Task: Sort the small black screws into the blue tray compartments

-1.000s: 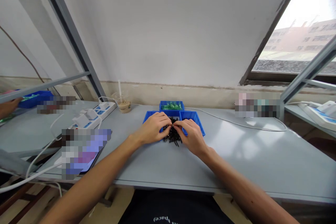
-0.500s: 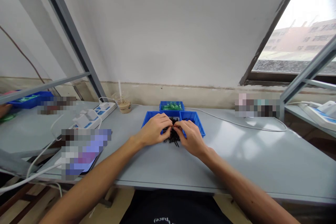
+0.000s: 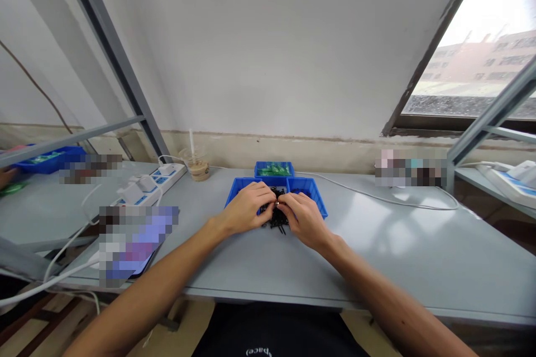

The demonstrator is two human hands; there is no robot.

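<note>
My left hand (image 3: 250,206) and my right hand (image 3: 302,216) meet fingertip to fingertip over a pile of small black parts (image 3: 278,222) on the table. Both hands are closed in a pinch on a tiny shiny piece (image 3: 277,202), too small to name. Behind my left hand stands a blue bin (image 3: 235,187), mostly covered by the hand. A second blue bin (image 3: 317,195) is partly hidden behind my right hand. Farther back, a smaller blue bin (image 3: 274,164) holds green pieces (image 3: 274,169).
On the left are a cup with a straw (image 3: 198,169), a power strip (image 3: 167,174) with plugs and a blurred phone (image 3: 144,248). A white cable (image 3: 377,197) crosses the right side of the table. Another person's hand (image 3: 5,177) shows at the far left.
Both hands stay almost in place, with only slight finger movement. A bright glint now shows between the fingertips.
</note>
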